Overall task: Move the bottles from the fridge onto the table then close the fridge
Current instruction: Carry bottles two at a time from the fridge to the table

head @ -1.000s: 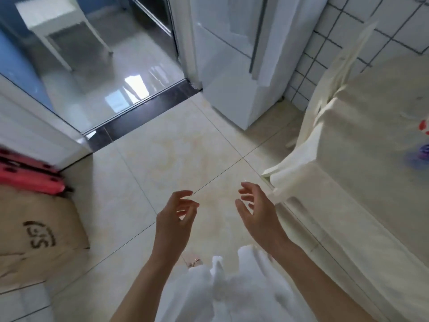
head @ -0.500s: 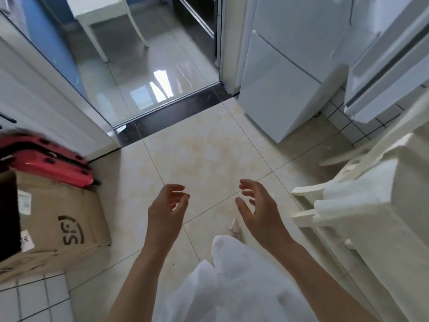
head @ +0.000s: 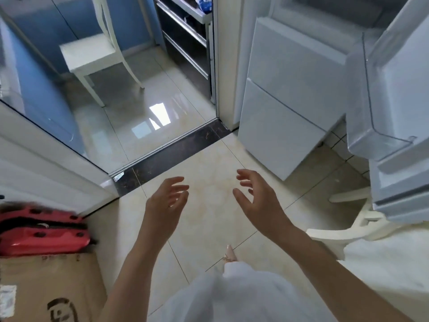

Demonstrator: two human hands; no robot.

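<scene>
The white fridge stands ahead on the right, its lower drawer fronts facing me. Its upper door hangs open toward me at the right edge, and the door shelf I can see holds nothing. No bottle shows in this view. My left hand and my right hand float over the beige floor tiles, both empty with fingers loosely spread. A corner of the white-covered table shows at the lower right, below the open door.
A white chair frame stands between the table and the fridge. At the left lie a cardboard box and a red case. Beyond a dark threshold, a white chair stands in another room.
My view has swung up and left from the table toward the fridge, bringing the open door into sight. Both hands stay empty and have lifted slightly forward.
</scene>
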